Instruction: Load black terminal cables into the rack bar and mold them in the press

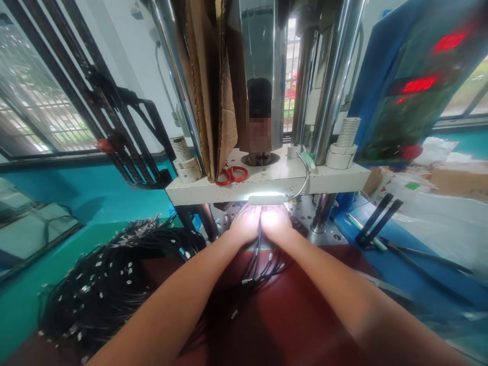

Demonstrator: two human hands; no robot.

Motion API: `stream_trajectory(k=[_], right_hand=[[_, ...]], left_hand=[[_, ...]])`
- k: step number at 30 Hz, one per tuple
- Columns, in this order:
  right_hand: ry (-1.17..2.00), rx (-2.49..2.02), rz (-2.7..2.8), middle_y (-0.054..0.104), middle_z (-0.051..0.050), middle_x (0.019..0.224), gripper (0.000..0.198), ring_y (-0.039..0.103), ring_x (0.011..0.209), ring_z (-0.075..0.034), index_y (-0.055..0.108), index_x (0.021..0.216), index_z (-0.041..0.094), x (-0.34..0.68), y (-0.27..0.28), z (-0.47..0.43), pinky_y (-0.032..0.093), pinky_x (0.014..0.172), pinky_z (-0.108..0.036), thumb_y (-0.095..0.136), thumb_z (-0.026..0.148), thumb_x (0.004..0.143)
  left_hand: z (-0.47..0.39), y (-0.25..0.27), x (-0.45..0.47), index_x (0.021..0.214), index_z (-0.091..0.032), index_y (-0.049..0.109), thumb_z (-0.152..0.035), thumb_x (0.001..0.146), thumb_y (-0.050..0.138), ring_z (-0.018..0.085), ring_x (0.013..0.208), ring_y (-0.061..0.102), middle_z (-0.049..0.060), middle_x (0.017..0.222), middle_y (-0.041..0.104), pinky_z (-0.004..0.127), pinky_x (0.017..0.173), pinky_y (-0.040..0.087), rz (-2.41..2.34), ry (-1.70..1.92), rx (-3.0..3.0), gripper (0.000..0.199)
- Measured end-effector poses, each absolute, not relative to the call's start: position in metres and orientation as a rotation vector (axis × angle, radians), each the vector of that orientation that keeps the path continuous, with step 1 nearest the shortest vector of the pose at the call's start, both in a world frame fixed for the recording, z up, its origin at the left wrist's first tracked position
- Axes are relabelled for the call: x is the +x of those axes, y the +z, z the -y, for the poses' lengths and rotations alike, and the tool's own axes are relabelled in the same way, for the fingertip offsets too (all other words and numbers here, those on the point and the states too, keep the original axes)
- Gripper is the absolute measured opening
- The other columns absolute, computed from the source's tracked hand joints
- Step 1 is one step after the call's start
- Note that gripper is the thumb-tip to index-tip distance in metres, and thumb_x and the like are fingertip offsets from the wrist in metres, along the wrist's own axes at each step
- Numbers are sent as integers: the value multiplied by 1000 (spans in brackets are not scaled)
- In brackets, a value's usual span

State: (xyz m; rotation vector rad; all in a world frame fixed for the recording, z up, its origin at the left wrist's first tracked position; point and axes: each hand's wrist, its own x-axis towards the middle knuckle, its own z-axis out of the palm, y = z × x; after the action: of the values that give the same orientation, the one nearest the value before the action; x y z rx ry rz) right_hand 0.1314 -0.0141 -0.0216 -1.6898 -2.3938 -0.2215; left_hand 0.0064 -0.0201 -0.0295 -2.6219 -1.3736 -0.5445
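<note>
Both my hands are side by side beneath the white plate of a press [213, 189], in the glare of a small lamp [268, 200]. My left hand [244, 226] and my right hand [277, 226] are closed, curled inward, with a few thin black cables [258, 254] coming out between them. Lamp and glare hide my fingertips and the cable ends there. The cables trail toward me onto a dark red surface [297, 310], with small pale metal connectors [247, 280] on them.
A large heap of black cables [102, 279] with pale ends lies at left. Red-handled scissors [232, 175] and cardboard [211, 91] rest on the press plate. Steel columns [322, 213] flank my hands. A blue control box [412, 86] with red digits stands right, above plastic bags [430, 218].
</note>
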Motion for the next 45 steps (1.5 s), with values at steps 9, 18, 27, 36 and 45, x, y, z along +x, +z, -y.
stream_trajectory(k=[9,18,27,36,45], right_hand=[[-140,-1814,2206,59,-16,115,39,52,107,-27,60,119,13,188,-22,24,38,88,-36,35,25,91],[-119,-1793,2272,60,-13,118,41,49,111,-27,54,125,13,188,-31,19,32,94,-38,38,18,87],[-74,-1722,2364,61,-14,115,39,49,112,-27,57,122,15,189,-27,6,32,94,-38,42,20,87],[-174,-1556,2351,47,-8,134,44,38,122,-23,50,131,19,191,-23,24,24,104,-32,37,40,94],[-133,-1533,2379,48,-14,133,54,34,124,-28,51,130,14,190,-29,8,17,107,-40,36,49,92]], left_hand=[[15,-26,10,135,-26,41,-17,91,35,23,124,43,5,137,48,45,105,32,1434,-407,-2574,46],[5,-24,19,133,-31,46,-22,95,34,27,122,44,6,135,50,50,101,34,1447,-359,-2557,40],[5,-33,22,135,-33,42,-27,96,33,27,120,43,6,133,50,51,103,28,1544,-415,-2525,41],[10,-29,22,135,-37,42,-28,93,38,29,123,39,5,137,46,54,102,29,1581,-424,-2512,43],[2,-37,22,136,-34,42,-22,90,41,31,129,33,8,138,44,56,106,22,1617,-409,-2533,48]])
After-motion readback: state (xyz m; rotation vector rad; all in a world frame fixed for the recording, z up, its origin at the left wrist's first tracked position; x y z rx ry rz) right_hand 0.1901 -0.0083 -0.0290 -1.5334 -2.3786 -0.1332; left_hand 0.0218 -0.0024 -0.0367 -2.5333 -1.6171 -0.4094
